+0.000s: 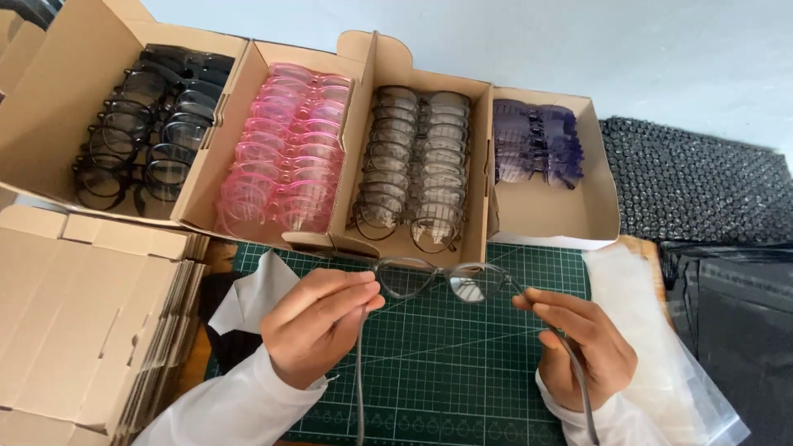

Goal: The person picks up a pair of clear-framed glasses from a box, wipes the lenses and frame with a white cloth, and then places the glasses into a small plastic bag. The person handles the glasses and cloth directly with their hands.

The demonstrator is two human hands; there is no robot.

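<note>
Scene: a head camera looks down at two bare hands in white sleeves, working over a green cutting mat (446,363) with a white grid, laid on the bench.
Held thing: a pair of grey translucent glasses (442,279), at the centre of the view, lifted just above the mat, lenses facing away, both temples unfolded and pointing toward 6 o'clock.
Left hand: the left hand (318,326), at 7 o'clock from the frame, has its fingers clenched round the left hinge and upper temple.
Right hand: the right hand (582,343), at 4 o'clock from the frame, pinches the right hinge between thumb and fingers; the long thin temple runs down past the wrist.
Handling: likely very light, thin smooth plastic, springy at the temples and easy to twist; lenses would smudge or scratch, so the hinge corners look the safest hold.
Boxes at 12 o'clock: four open cardboard boxes stand side by side, each packed with overlapping frames: black glasses (140,124) at 10 o'clock, pink glasses (285,149), smoky grey glasses (417,161) at 12 o'clock, purple glasses (537,140) at 1 o'clock, that box only partly filled.
Left edge: a stack of flat-folded cardboard cartons (83,322) at 9 o'clock, matte and brown.
Right edge: clear, glossy plastic bags (661,355) at 4 o'clock; black bubble wrap (694,177) at 2 o'clock, dimpled.
Under the left wrist: a white cloth (252,293) on something dark.
</note>
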